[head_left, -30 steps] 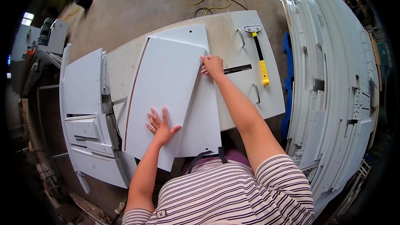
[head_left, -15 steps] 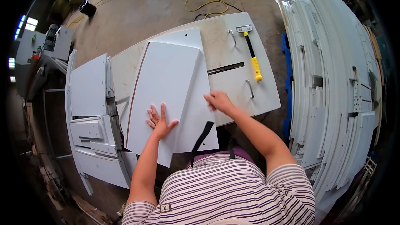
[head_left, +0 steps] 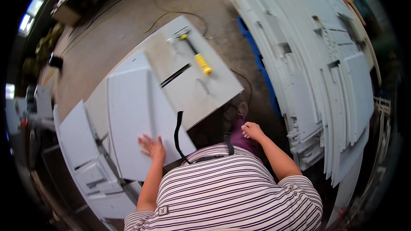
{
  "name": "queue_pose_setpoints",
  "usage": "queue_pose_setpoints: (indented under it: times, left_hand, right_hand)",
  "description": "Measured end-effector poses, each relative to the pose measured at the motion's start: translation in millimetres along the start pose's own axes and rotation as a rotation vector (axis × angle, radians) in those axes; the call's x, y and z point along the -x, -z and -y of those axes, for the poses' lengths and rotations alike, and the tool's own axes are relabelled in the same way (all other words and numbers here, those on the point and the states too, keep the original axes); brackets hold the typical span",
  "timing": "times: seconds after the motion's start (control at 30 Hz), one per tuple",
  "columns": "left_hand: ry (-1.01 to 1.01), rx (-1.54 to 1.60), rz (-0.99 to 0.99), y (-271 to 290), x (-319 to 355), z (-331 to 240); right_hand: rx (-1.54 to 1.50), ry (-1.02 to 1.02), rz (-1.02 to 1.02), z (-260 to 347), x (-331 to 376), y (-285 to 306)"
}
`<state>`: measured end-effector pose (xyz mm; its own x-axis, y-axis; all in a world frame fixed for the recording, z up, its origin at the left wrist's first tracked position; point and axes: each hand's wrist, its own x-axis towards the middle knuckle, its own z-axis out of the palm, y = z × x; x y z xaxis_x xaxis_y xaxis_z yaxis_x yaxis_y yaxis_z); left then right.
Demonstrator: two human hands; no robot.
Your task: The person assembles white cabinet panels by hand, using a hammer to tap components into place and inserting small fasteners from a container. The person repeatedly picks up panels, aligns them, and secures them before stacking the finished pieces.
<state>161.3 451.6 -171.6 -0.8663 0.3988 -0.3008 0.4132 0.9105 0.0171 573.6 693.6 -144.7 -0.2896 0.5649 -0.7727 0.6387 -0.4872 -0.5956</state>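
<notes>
From my remote view, the biggest thing is the stack of white panels (head_left: 299,81), beyond and to the right of the right hand (head_left: 253,131). The worktop (head_left: 222,83) lies ahead of both hands. Left of the left hand (head_left: 152,147) is a smaller white pile (head_left: 79,132). On the worktop I see a lower board (head_left: 165,115), partly covered by the upper board (head_left: 128,115). That upper board lies under my wearer's left hand; its long axis runs away from the body, far end leaning slightly left. Ahead of and between the hands, a yellow-handled tool (head_left: 195,52) points its head away and leftward. The hands are well apart: the left spread over the upper board, the right loosely curled, and I cannot tell whether it holds anything. Smallest is a square patch (head_left: 163,210), below the left hand, carrying a printed mark.
</notes>
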Motion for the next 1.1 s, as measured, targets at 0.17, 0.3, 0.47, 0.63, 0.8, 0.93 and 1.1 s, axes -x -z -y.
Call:
queue_pose_setpoints:
  times: [0.17,0.3,0.47,0.63,0.8,0.93,1.1]
  left_hand:
    - [0.238,-0.031,-0.023,-17.0,21.2,-44.5]
    - [0.313,0.142,0.029,4.5,25.7,-114.8]
    - [-0.59,0.325,-0.102,21.5,66.0,-330.8]
    - [-0.825,0.38,0.1,55.0,79.8,-465.7]
    - [-0.846,0.42,0.111,44.6,38.0,-513.7]
    - [-0.776,0.561,0.105,31.8,-12.2,-556.4]
    - [-0.734,0.628,0.164,65.0,-132.5,-605.9]
  right_hand:
    - [-0.062,-0.026,0.008,-24.8,-17.9,87.3]
    - [0.02,0.029,-0.042,-21.0,-21.8,174.2]
    - [0.175,0.196,-0.185,30.0,-39.9,286.6]
    - [0.35,0.431,-0.23,97.9,-84.3,351.9]
    - [0.364,0.482,-0.09,188.0,-135.5,368.8]
    - [0.483,0.573,0.032,269.9,-199.5,384.3]
    - [0.544,0.556,-0.021,370.8,-341.4,410.9]
